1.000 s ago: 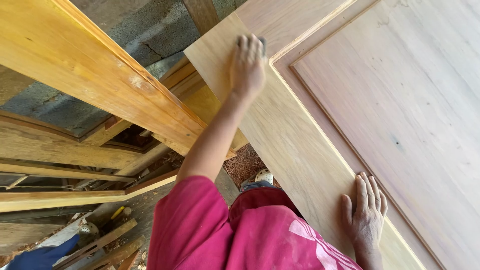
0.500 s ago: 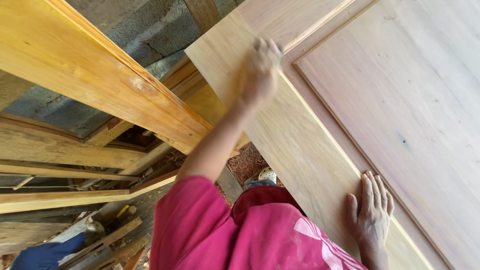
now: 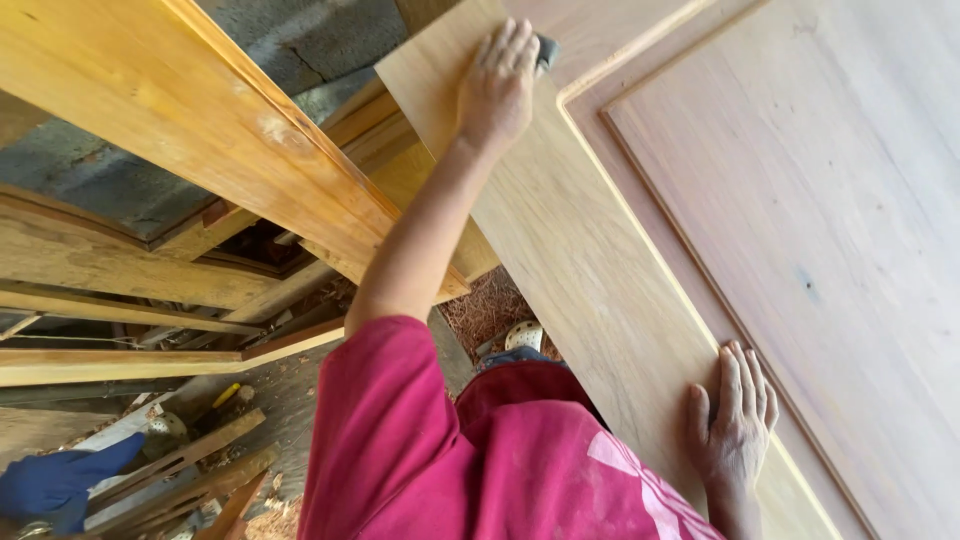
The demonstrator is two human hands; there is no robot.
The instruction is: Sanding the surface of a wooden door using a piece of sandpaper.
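A: What has shifted on the wooden door (image 3: 600, 260)?
B: The left hand (image 3: 497, 85) slid up its outer rail, away from the groove corner, curled over a dark sanding pad (image 3: 545, 50)
A: And the other?
B: The right hand (image 3: 735, 420) stays open, flat on the rail; another rubbing stroke, I'd judge

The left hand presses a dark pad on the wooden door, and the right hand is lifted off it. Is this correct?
No: the head view shows the right hand flat on the door, not lifted. The left hand does press the pad.
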